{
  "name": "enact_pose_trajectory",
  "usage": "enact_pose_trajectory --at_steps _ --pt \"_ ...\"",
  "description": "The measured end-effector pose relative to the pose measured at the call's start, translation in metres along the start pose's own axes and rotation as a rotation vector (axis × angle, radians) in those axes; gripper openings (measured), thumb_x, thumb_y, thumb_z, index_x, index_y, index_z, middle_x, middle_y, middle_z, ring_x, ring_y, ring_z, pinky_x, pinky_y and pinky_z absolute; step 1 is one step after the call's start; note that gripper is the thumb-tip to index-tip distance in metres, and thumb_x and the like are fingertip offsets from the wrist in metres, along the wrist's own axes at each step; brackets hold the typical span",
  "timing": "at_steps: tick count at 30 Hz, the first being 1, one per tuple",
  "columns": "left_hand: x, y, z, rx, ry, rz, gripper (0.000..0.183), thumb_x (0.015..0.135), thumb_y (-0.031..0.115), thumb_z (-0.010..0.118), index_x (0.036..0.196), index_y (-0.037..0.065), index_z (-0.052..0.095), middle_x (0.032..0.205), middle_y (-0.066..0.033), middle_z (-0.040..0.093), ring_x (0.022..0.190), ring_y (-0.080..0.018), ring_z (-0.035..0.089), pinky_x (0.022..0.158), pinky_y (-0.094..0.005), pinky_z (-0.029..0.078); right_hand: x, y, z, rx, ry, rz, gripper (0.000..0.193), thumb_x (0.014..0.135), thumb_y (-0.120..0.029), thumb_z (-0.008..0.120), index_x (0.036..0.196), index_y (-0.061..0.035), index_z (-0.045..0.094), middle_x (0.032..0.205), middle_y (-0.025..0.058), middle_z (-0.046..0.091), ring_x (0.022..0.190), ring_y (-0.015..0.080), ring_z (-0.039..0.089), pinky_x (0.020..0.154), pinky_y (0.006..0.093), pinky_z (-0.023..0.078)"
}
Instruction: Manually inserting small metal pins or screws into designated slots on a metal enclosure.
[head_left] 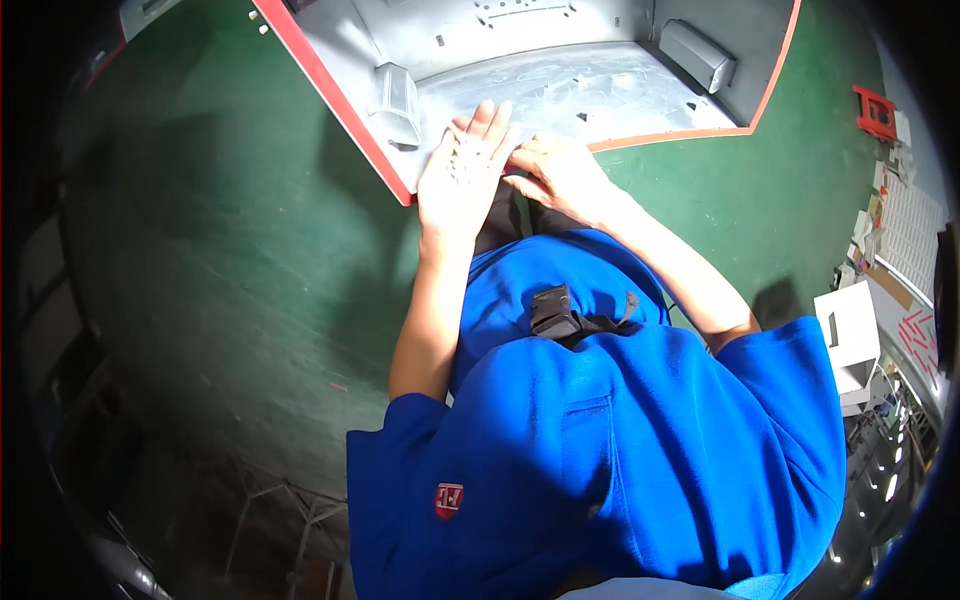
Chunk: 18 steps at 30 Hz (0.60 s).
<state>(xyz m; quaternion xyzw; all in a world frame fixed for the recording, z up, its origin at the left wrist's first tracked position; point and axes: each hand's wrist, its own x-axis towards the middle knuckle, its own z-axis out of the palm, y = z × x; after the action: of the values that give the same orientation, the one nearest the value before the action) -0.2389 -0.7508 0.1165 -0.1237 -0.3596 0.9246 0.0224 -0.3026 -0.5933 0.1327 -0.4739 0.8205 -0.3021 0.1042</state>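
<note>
My left hand (457, 185) is turned palm up with its fingers stretched out. Several small whitish pieces (462, 160) lie in its palm; glare hides their exact kind. Just to its right, my right hand (562, 175) is closed, thumb and fingertips drawn together in a pinch. Whatever those fingertips hold is too small to make out. Both hands are at the near edge of a large open metal cabinet (540, 85), grey inside with a red rim, in front of my body.
Inside the cabinet, box-shaped metal housings (397, 100) stand at the left and right walls. Green floor (230, 250) surrounds it. To the right are a white box (850, 335), a red plastic item (875, 112) and a cluttered bench. A metal frame (290, 505) stands at lower left.
</note>
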Motion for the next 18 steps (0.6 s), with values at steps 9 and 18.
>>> enact_pose_trajectory --at_steps 9,18 --pt "0.022 -0.011 -0.004 0.813 -0.082 0.194 0.032 0.097 0.021 0.034 0.116 -0.001 0.047 0.137 -0.0207 0.036 0.134 -0.0377 0.022 0.112 -0.0506 0.016 -0.005 -0.004 -0.002 0.02 -0.002 0.025 0.024 0.078 -0.019 0.063 0.097 -0.0047 0.062 0.08 0.0106 0.062 0.079 0.0284 0.059 0.072 0.0394 0.048" --pt "0.022 -0.001 -0.007 0.862 -0.073 0.22 0.034 0.099 0.026 0.03 0.118 0.003 0.046 0.137 -0.0198 0.036 0.134 -0.0363 0.025 0.111 -0.049 0.02 -0.003 -0.008 -0.006 0.265 0.037 0.179 0.018 0.081 -0.014 0.063 0.094 -0.002 0.066 0.086 0.0119 0.066 0.08 0.0237 0.065 0.073 0.031 0.051"
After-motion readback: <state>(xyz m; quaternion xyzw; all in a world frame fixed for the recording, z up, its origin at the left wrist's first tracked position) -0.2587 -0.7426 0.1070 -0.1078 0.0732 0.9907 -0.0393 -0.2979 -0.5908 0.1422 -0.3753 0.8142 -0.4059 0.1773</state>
